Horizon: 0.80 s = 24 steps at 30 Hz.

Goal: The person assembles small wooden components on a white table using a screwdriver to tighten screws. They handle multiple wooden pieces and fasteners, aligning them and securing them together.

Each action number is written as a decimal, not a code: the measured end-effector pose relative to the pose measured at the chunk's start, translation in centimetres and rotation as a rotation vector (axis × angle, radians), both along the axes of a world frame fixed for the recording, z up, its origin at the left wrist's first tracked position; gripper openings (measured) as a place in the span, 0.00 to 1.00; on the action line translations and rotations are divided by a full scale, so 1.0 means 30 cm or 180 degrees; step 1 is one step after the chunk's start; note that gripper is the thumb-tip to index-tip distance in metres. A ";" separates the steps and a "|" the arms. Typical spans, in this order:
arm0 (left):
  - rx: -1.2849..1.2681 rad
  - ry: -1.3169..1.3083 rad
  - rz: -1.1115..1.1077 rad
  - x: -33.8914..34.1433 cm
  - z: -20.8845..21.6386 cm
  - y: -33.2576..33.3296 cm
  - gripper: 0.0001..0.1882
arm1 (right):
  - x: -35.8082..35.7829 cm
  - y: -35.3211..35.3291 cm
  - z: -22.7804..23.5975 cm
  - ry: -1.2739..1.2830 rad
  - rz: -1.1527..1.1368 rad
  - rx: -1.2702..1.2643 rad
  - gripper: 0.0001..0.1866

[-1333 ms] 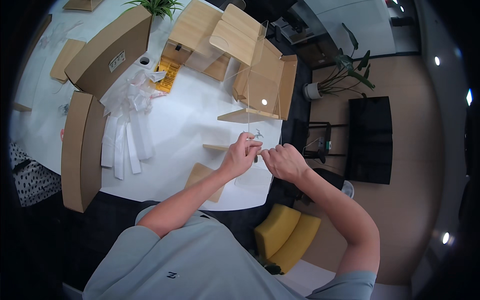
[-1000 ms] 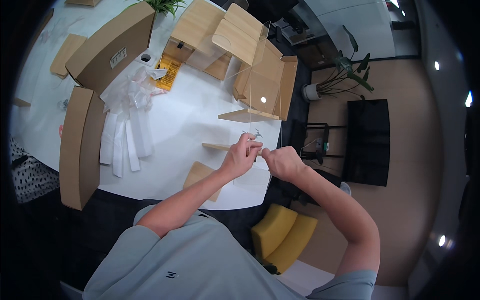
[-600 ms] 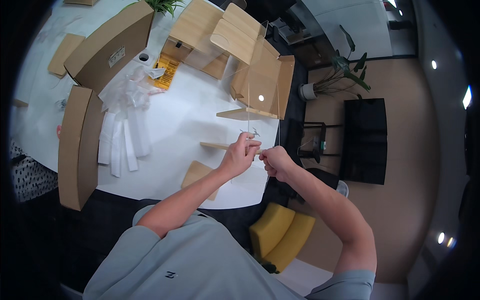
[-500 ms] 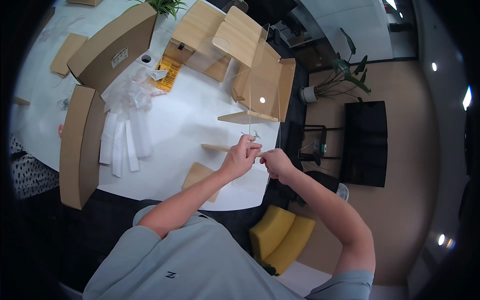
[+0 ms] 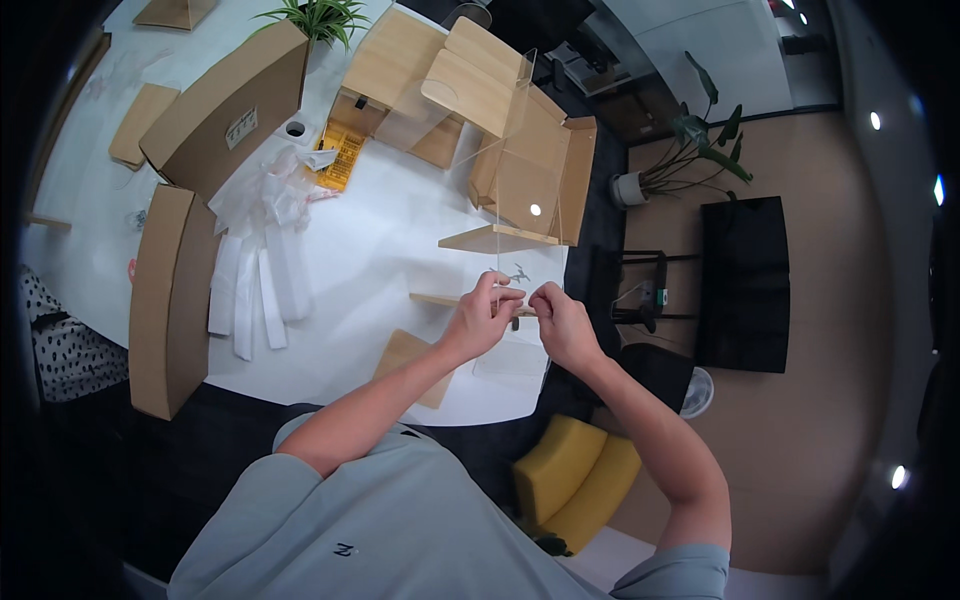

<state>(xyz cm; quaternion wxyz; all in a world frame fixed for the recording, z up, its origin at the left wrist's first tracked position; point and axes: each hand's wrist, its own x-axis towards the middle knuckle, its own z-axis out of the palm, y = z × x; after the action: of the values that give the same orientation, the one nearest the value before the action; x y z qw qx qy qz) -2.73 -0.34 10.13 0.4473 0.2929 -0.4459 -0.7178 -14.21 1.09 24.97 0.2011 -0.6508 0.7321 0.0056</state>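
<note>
A clear plastic panel [image 5: 528, 215] stands upright near the table's right end, between two light wooden boards. The farther wooden board [image 5: 495, 238] meets it at the back; the nearer wooden board [image 5: 433, 298] is partly hidden behind my hands. My left hand [image 5: 483, 318] curls its fingers round the panel's near part, by the nearer board. Just right of it, my right hand [image 5: 566, 328] has thumb and forefinger pinched together above the board's end; whatever they hold is too small to name. Small metal pieces [image 5: 519, 273] lie beyond my fingertips. Below them, a small dark piece [image 5: 515, 323] shows.
A loose wooden board [image 5: 412, 368] lies near the front edge. Left are white foam strips [image 5: 246, 300], plastic wrap [image 5: 270, 190], a yellow tool case [image 5: 342, 155] and cardboard boxes [image 5: 165, 300]. Wooden shelf units [image 5: 395, 50] and an open carton [image 5: 535, 160] stand behind.
My right hand has lifted slightly up and right, away from the nearer board's end, changing from a fist to a fingertip pinch. My left hand stays in place. The view has shifted a little.
</note>
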 end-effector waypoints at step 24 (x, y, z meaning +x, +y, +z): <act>0.0461 -0.0142 -0.0452 0.024 0.084 -0.002 0.14 | -0.557 0.418 -0.787 -0.2392 -0.3769 0.0030 0.06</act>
<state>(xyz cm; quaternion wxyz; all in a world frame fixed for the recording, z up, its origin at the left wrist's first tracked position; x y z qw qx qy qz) -2.01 -0.39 12.66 0.3628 0.3081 -0.4224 -0.7714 -30.94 13.62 1.36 0.4126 -0.0995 0.8443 -0.3271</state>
